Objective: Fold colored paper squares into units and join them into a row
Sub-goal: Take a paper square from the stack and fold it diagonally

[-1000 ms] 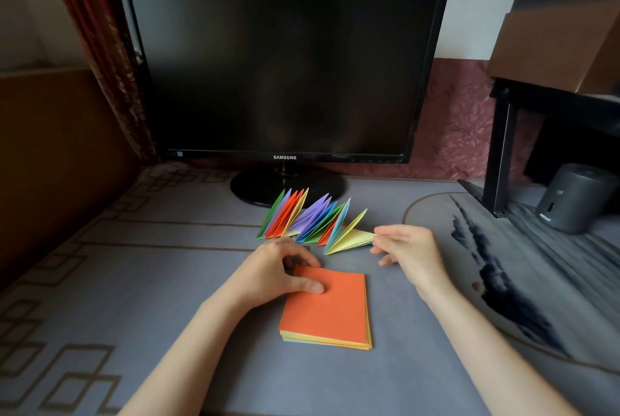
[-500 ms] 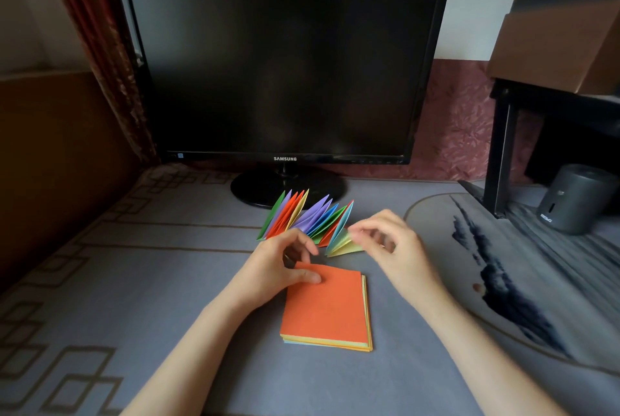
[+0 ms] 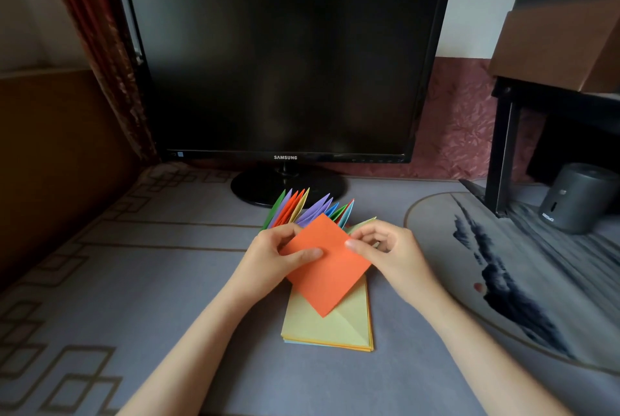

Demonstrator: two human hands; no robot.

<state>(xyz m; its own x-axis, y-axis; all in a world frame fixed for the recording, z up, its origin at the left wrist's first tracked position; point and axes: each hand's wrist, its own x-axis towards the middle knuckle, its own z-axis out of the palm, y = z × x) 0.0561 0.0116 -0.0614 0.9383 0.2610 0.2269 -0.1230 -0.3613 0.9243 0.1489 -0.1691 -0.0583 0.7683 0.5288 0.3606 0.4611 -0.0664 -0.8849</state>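
The left hand [image 3: 271, 258] pinches the left corner of an orange paper square [image 3: 327, 268], thumb lying on the upper face and fingers curled behind it. The right hand [image 3: 392, 251] pinches the opposite corner between thumb and forefinger, its other fingers loosely bent. Together they hold the square turned like a diamond, raised over the far half of the paper stack [image 3: 330, 328], one corner pointing back toward the person.

The stack lies flat on the grey desk [image 3: 134, 281]. Its top sheet is pale yellow with a diagonal crease across the near right corner, and orange and light blue edges show beneath.

Just beyond the stack stands the row of folded units [image 3: 302, 209], fanned upright in green, purple, orange, yellow and blue; its near part is hidden by the hands and the square. Behind the stack, past the row, a black monitor [image 3: 281, 63] with a dark screen sits on a round foot.

To the right of the stack lies a rounded mat [image 3: 503, 281] with dark ink marks. Far to the right and beyond the stack stands a grey cylinder [image 3: 577, 197], under a black frame carrying a cardboard box [image 3: 563, 30]. A red curtain [image 3: 100, 46] hangs beyond the stack to the left.
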